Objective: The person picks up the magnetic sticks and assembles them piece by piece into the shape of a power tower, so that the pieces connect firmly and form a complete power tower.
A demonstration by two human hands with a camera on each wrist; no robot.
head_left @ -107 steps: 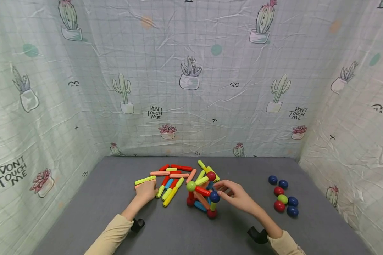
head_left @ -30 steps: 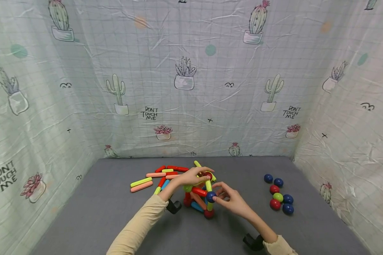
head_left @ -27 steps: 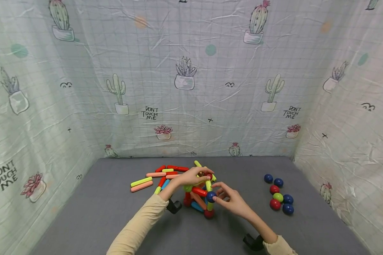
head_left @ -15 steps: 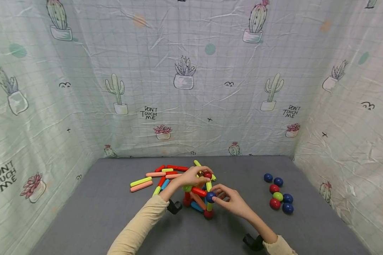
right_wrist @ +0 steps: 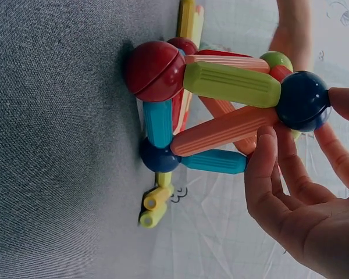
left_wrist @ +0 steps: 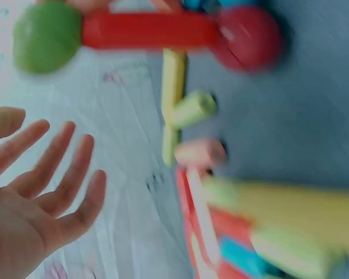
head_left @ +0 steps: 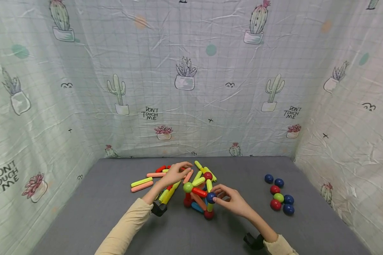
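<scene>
A frame of magnetic rods and balls stands mid-table, made of red, orange, blue and yellow-green rods. My right hand point(head_left: 233, 200) pinches its blue ball point(right_wrist: 303, 101) between thumb and fingers. From that ball a yellow-green rod point(head_left: 209, 185) runs back to the upper red ball point(head_left: 207, 175). A green ball point(head_left: 188, 187) forms the upper left corner, joined to the blue ball by a red rod point(head_left: 199, 192). My left hand point(head_left: 175, 173) is left of the frame, over the loose rods. In the left wrist view its fingers are spread and hold nothing.
Loose rods lie left of and behind the frame, including a yellow-green rod point(head_left: 142, 182) and an orange rod point(head_left: 142, 186) at the far left. Several blue, red and green balls point(head_left: 278, 197) sit at the right. A patterned curtain point(head_left: 191, 106) encloses the grey table point(head_left: 191, 233).
My left hand took a rod from the loose pile to the frame, then let go and moved left. A yellow-green rod now links the blue and upper red balls. My right hand took hold of the blue ball.
</scene>
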